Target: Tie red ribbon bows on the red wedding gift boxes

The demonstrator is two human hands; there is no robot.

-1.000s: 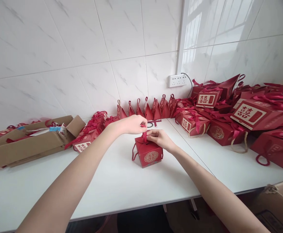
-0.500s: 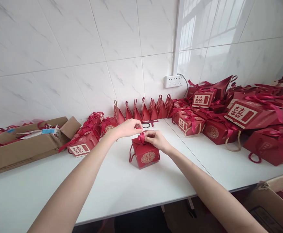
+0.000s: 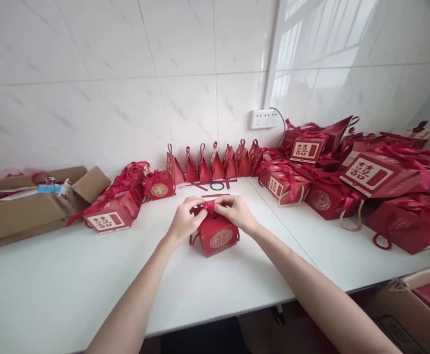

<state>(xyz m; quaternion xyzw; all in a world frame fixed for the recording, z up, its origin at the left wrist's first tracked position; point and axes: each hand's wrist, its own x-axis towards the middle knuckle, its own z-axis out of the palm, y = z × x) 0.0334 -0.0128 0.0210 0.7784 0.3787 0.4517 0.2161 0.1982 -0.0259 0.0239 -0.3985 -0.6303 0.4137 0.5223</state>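
Observation:
A red gift box [image 3: 218,238] with a round gold emblem stands on the white table, a cord handle at its side. On its top is a red ribbon [image 3: 209,207], bunched into a knot or bow. My left hand [image 3: 188,216] pinches the ribbon from the left, thumb and fingers closed on it. From the right, my right hand [image 3: 237,211] grips the ribbon too, its fingertips close to the left ones. The ends of the ribbon are mostly hidden behind my fingers.
Behind the box lie a black ring [image 3: 217,186] and loose ribbon strips. Triangular red boxes [image 3: 204,169] line the wall. Finished-looking red boxes [image 3: 372,172] pile up at right, others [image 3: 113,212] at left beside a cardboard carton [image 3: 23,214]. Another carton [image 3: 403,314] sits below the table edge.
My left hand has come down from above the knot to its left side. Both hands now hold the ribbon close together at the box top. The view has shifted slightly.

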